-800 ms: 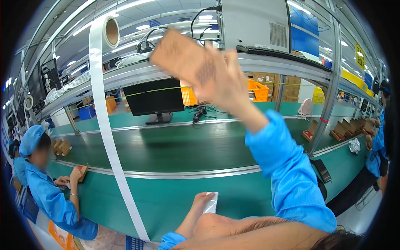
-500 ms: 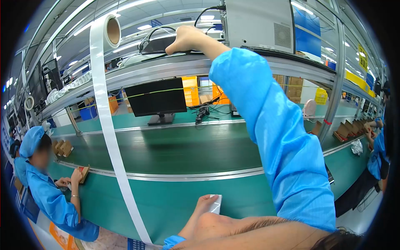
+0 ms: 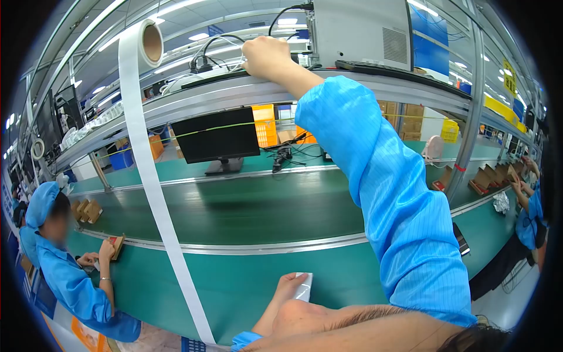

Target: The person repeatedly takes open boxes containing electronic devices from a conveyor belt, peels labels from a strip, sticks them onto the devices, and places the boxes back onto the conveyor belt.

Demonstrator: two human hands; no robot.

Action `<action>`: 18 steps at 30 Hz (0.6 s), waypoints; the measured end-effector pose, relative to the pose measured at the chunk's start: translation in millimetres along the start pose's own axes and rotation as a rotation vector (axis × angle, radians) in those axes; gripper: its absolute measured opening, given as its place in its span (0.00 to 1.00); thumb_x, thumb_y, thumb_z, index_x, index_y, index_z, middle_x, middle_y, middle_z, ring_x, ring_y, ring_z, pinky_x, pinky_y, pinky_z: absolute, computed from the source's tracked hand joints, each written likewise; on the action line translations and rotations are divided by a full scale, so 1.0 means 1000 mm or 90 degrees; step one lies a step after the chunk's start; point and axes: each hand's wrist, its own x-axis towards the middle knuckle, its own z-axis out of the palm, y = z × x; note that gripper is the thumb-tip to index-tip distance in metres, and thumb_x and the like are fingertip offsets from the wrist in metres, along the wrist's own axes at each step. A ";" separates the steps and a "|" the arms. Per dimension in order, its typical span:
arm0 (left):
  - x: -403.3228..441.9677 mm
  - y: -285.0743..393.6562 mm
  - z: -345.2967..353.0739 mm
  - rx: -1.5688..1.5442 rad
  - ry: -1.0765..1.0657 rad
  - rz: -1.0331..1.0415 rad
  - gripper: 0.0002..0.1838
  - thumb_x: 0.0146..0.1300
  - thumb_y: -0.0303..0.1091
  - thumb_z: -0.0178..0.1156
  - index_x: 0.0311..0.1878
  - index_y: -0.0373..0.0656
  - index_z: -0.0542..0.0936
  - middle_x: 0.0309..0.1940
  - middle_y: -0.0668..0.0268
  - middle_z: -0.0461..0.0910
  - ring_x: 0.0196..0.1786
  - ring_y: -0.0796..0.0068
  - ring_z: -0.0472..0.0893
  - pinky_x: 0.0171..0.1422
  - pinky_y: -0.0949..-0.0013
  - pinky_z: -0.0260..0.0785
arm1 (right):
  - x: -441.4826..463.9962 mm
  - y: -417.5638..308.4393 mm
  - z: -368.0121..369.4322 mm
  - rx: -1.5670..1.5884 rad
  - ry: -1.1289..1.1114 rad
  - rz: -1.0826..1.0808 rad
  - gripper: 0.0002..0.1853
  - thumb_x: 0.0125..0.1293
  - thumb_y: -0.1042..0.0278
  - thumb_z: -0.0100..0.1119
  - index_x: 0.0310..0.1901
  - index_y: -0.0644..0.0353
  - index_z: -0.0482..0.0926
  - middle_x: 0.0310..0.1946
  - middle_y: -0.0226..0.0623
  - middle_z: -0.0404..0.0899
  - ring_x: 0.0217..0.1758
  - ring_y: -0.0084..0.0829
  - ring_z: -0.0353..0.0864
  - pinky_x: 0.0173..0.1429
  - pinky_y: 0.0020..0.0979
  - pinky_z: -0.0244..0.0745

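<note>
My right hand (image 3: 267, 57) is raised to the upper shelf (image 3: 211, 88), beside the cables. Its fingers are curled closed; whatever they hold, if anything, is hidden. Low in the middle, my left hand (image 3: 284, 293) pinches a shiny white packet (image 3: 304, 286) above the green bench (image 3: 246, 287). A white tape strip (image 3: 157, 199) hangs from a roll (image 3: 152, 44) at the upper left, left of both hands.
A monitor (image 3: 214, 136) stands behind the green conveyor belt (image 3: 264, 205). At the left, a person (image 3: 70, 270) in blue handles a small box. Open cardboard boxes (image 3: 484, 179) line the belt at right, near another person (image 3: 531, 217). A metal post (image 3: 469, 117) rises there.
The brown cardboard box earlier in my right hand is out of sight. That hand has moved up and left to the shelf, its fingers now curled. My left hand still holds the packet.
</note>
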 end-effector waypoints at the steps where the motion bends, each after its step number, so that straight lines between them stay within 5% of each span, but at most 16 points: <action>1: -0.001 0.000 0.000 0.005 -0.002 0.000 0.05 0.58 0.32 0.62 0.34 0.41 0.81 0.24 0.68 0.80 0.21 0.81 0.77 0.23 0.76 0.66 | -0.005 0.001 0.000 -0.027 0.053 -0.018 0.12 0.53 0.57 0.61 0.34 0.55 0.81 0.35 0.40 0.81 0.42 0.40 0.80 0.45 0.41 0.74; 5: -0.008 0.008 -0.001 0.016 -0.003 0.009 0.05 0.59 0.32 0.61 0.34 0.41 0.81 0.25 0.67 0.80 0.22 0.80 0.77 0.24 0.76 0.67 | -0.093 -0.023 -0.017 0.062 0.290 -0.348 0.06 0.48 0.66 0.55 0.21 0.58 0.74 0.21 0.35 0.71 0.27 0.35 0.73 0.30 0.38 0.65; 6: -0.010 0.009 0.000 0.018 -0.007 0.010 0.05 0.59 0.32 0.61 0.34 0.40 0.81 0.25 0.67 0.80 0.22 0.80 0.77 0.24 0.76 0.67 | -0.139 -0.033 -0.027 0.040 0.222 -0.433 0.08 0.43 0.63 0.56 0.20 0.57 0.72 0.19 0.33 0.68 0.26 0.33 0.71 0.29 0.35 0.64; 7: -0.010 0.009 0.001 0.017 0.002 0.037 0.06 0.58 0.32 0.61 0.34 0.40 0.81 0.24 0.67 0.80 0.22 0.80 0.77 0.24 0.76 0.67 | -0.188 -0.039 -0.029 0.103 0.318 -0.521 0.10 0.39 0.59 0.57 0.20 0.55 0.70 0.18 0.30 0.66 0.24 0.31 0.68 0.26 0.33 0.63; 9: -0.009 0.007 0.002 0.025 0.013 0.082 0.06 0.58 0.32 0.62 0.33 0.40 0.81 0.24 0.67 0.80 0.22 0.80 0.77 0.25 0.75 0.67 | -0.305 -0.047 -0.035 0.334 0.070 -0.544 0.11 0.44 0.57 0.60 0.21 0.53 0.72 0.17 0.29 0.66 0.20 0.28 0.68 0.22 0.31 0.64; 11: -0.007 0.006 -0.005 0.046 0.026 0.064 0.06 0.58 0.32 0.62 0.32 0.40 0.81 0.23 0.67 0.80 0.21 0.80 0.76 0.25 0.75 0.67 | -0.391 -0.045 -0.039 0.473 -0.148 -0.418 0.11 0.50 0.57 0.60 0.23 0.54 0.72 0.16 0.29 0.67 0.19 0.25 0.73 0.14 0.25 0.64; 15: -0.007 0.009 -0.010 0.116 0.030 0.058 0.08 0.57 0.34 0.62 0.32 0.39 0.81 0.23 0.67 0.79 0.22 0.78 0.77 0.24 0.73 0.67 | -0.485 -0.054 0.007 0.539 -0.253 0.168 0.09 0.55 0.59 0.58 0.29 0.56 0.78 0.22 0.35 0.77 0.23 0.36 0.78 0.24 0.36 0.71; 18: 0.005 -0.002 -0.020 0.160 0.048 0.069 0.08 0.56 0.32 0.63 0.34 0.37 0.81 0.27 0.66 0.81 0.27 0.78 0.78 0.32 0.75 0.70 | -0.522 -0.056 0.033 0.638 -0.308 0.413 0.09 0.58 0.62 0.55 0.32 0.57 0.80 0.26 0.39 0.80 0.28 0.41 0.80 0.32 0.39 0.72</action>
